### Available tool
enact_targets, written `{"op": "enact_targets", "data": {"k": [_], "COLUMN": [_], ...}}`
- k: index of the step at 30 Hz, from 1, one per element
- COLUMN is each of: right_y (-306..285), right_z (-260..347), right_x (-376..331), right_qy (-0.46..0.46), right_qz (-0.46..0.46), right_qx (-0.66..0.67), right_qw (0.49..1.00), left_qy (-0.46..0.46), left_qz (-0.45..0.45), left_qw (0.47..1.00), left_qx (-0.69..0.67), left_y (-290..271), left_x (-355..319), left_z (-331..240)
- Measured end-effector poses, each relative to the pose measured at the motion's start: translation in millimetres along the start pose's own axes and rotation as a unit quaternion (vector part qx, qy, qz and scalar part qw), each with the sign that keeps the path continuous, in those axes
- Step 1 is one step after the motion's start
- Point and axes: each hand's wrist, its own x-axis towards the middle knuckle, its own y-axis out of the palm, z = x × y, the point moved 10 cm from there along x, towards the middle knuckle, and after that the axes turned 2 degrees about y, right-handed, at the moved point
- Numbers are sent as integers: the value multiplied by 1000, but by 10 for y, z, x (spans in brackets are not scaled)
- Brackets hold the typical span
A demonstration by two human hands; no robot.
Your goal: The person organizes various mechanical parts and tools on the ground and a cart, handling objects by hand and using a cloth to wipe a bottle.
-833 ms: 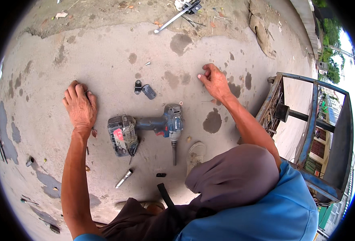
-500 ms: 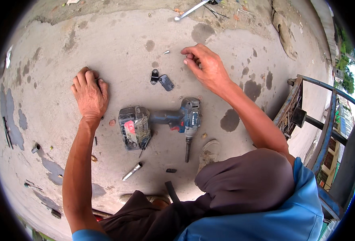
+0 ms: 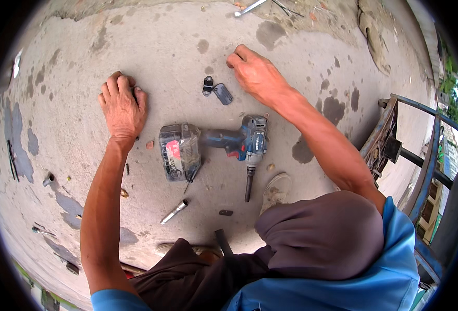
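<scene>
**A careless nudge looks like the main hazard**

Taking the power driver (image 3: 229, 142) on the concrete floor (image 3: 156, 59) as the clock's centre, the black bracket (image 3: 207, 86) lies at 12 o'clock, with the dark rounded plate (image 3: 223, 94) just beside it. The right hand (image 3: 256, 76) is at 1 o'clock, near both, its fingers curled; whether they enclose anything, I cannot tell. The left hand (image 3: 123, 106) is at 10 o'clock, knuckles up and fingers bent under, its grasp hidden too.

A low sweep of the right hand could scatter bracket and plate, since neither appears fastened. The metal socket tube (image 3: 174, 211) at 7 o'clock might roll if a foot caught it, because it is round and lies loose. The driver's shaft points toward 6 o'clock, near a shoe (image 3: 277, 191) at 4 o'clock; a bumped trigger could set it spinning there, if powered. The small black piece (image 3: 226, 212) at 6 o'clock could be stepped on.

Count: two hands, one driver, one bracket, one plate, one socket tube, one small black piece and, at 9 o'clock, one short pipe (image 3: 48, 179).
</scene>
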Motion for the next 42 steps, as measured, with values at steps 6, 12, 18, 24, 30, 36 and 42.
{"op": "enact_targets", "data": {"k": [6,12,18,24,30,36,42], "right_y": [74,81,228,343,336,203,100], "right_z": [67,-50,-120,45,19,67,104], "right_x": [-175,-488,-637,-626,-633,-631,-591], "right_qy": [20,76,102,73,60,51,28], "right_qz": [55,159,195,209,165,79,30], "right_qx": [203,91,125,46,127,202,224], "right_qw": [977,980,967,974,976,975,974], "left_qy": [-2,12,20,21,20,15,24], "left_qz": [4,-18,-25,-26,-20,-21,-29], "left_qw": [1000,1000,999,999,999,999,999], "left_qx": [4,20,19,34,29,31,26], "left_y": [27,12,18,23,21,13,15], "left_x": [3,9,18,-10,7,-4,15], "left_z": [24,8,-26,27,6,26,4]}}
